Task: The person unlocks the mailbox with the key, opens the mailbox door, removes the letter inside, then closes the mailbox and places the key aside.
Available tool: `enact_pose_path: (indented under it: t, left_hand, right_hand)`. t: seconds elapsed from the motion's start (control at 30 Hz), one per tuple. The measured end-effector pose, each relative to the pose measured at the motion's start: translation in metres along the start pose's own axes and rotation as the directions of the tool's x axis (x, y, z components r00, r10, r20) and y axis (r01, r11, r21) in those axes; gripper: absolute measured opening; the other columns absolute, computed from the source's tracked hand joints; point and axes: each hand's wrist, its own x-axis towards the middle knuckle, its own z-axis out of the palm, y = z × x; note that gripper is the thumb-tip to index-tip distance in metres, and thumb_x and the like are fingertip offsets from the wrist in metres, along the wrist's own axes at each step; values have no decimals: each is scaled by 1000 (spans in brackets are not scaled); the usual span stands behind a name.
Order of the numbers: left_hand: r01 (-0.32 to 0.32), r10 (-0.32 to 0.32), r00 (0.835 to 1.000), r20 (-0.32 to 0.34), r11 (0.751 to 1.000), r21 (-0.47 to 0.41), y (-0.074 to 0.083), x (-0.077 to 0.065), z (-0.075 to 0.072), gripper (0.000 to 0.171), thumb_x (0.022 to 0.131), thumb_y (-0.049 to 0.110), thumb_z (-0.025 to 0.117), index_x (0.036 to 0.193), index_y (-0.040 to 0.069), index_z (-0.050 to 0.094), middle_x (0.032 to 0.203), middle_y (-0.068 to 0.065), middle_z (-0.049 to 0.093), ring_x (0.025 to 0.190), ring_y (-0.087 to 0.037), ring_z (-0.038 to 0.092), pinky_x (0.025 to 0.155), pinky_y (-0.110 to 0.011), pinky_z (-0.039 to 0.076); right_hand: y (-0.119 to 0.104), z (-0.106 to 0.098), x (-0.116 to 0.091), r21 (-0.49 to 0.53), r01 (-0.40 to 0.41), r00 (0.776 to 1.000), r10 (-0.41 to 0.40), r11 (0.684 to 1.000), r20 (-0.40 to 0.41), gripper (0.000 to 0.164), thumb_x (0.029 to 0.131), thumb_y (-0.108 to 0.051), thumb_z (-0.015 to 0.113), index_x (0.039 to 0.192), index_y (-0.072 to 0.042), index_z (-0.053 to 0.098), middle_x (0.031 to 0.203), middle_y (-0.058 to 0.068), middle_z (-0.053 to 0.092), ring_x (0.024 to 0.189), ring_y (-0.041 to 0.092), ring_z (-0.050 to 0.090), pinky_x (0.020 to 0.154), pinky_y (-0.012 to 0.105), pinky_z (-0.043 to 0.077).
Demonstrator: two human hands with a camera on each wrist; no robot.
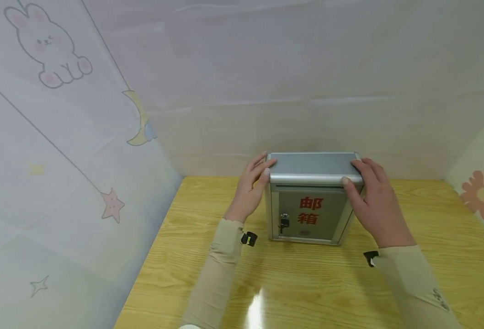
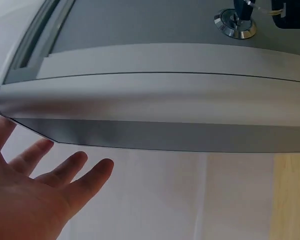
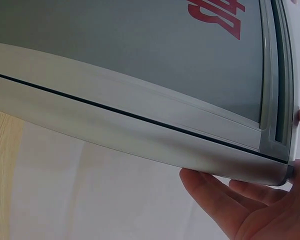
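A silver-grey metal mailbox point(image 1: 328, 219) with red Chinese characters on its front stands upright on the wooden table point(image 1: 209, 201). A small key point(image 1: 282, 225) hangs at the lock point(image 2: 235, 24) on the left of its door. My left hand point(image 1: 247, 189) is at the top left corner, fingers extended and spread along the side. At the opposite corner, my right hand point(image 1: 375, 205) rests its thumb on the front edge and its fingertips over the top. In the right wrist view, the fingers point(image 3: 210, 200) lie fairly straight against the mailbox's side.
A pale cloth wall point(image 1: 266, 91) rises close behind the mailbox. Another cloth with a drawn rabbit point(image 1: 56, 50) and star point(image 1: 112, 205) bounds the left. On the right hangs cloth with an orange flower point(image 1: 483, 194). Dark wrist straps point(image 1: 248, 238) sit on both sleeves.
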Motion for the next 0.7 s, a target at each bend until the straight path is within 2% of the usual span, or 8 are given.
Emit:
enact_pose_path:
  t: [0.17, 0.27, 0.4, 0.6, 0.7]
  left_hand:
    - [34, -33, 999, 28, 999, -43, 16, 8, -3, 39, 105, 16, 37, 140, 4, 48, 152, -13, 28, 138, -31, 27, 107, -48, 29]
    - [45, -43, 998, 37, 998, -50, 26, 8, -3, 38, 104, 12, 37, 140, 1, 47, 148, -17, 35, 136, -30, 32, 107, -45, 30]
    - [22, -20, 999, 28, 997, -68, 26, 8, -2, 39, 102, 9, 37, 139, 0, 47, 141, -17, 44, 130, -26, 40, 105, -38, 33]
    - [13, -12, 999, 31, 998, -62, 22, 9, -3, 39, 103, 9, 36, 140, 2, 46, 142, -17, 42, 130, -28, 39, 105, -41, 33]
    - [19, -17, 999, 37, 998, -54, 23, 10, -3, 39, 103, 9, 36, 140, 2, 46, 142, -17, 42, 129, -28, 40, 104, -41, 34]
  right_hand:
    - [2, 2, -1, 0, 2, 1000, -2, 1000, 3, 56, 100, -35, 50, 149, -12, 33, 150, 18, 26, 128, 49, 32, 96, 64, 29]
    - [3, 2, -2, -1, 5, 1000, -5, 1000, 0, 55, 100, -34, 50, 148, -12, 33, 149, 19, 26, 126, 49, 33, 95, 64, 30]
    - [2, 2, -2, 10, 10, 1000, -10, 1000, -9, 55, 101, -33, 50, 148, -11, 34, 149, 19, 26, 126, 49, 34, 95, 64, 29]
    - [-6, -1, -1, 23, 2, 1000, -2, 1000, 20, 56, 102, -32, 47, 149, -7, 30, 150, 23, 22, 128, 49, 30, 98, 65, 27]
    - [-14, -5, -4, -16, 42, 999, -42, 999, -12, 55, 101, -29, 50, 146, -2, 34, 148, 25, 23, 129, 49, 28, 99, 64, 26]
